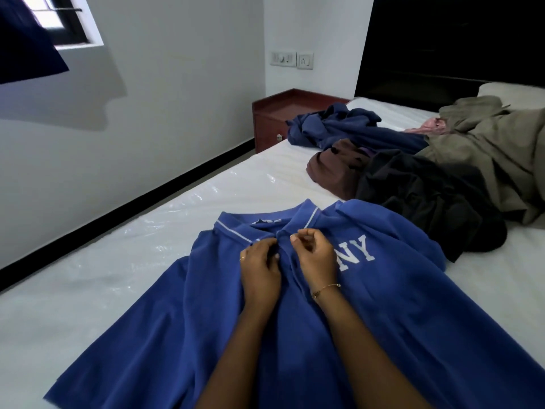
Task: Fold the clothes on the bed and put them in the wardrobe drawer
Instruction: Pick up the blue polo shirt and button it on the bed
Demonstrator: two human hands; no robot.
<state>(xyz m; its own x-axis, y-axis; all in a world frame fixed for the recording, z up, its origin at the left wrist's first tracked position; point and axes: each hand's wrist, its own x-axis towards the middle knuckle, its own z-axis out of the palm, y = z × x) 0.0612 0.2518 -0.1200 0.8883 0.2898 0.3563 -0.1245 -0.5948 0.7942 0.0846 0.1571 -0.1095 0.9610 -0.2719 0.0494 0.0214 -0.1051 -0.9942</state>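
Blue polo shirt (383, 305) spread front-up on bed (88, 290), collar toward headboard (442, 48). Left hand (259, 270) pinches placket just below collar, fingers curled on cloth. Right hand (315, 255) beside it, fingers curled at placket's other edge, pinching fabric. Unfolded clothes pile (413, 172) beyond shirt, nearer headboard. Nightstand (274, 113) beside bed near headboard.

The blue polo shirt (383, 320) is cut off by the near and right edges. The left hand (259, 270) and right hand (315, 255) cover its placket; fingertip contact cannot be determined. The olive garment (495, 149) and pillow (513, 93) run off the right edge.
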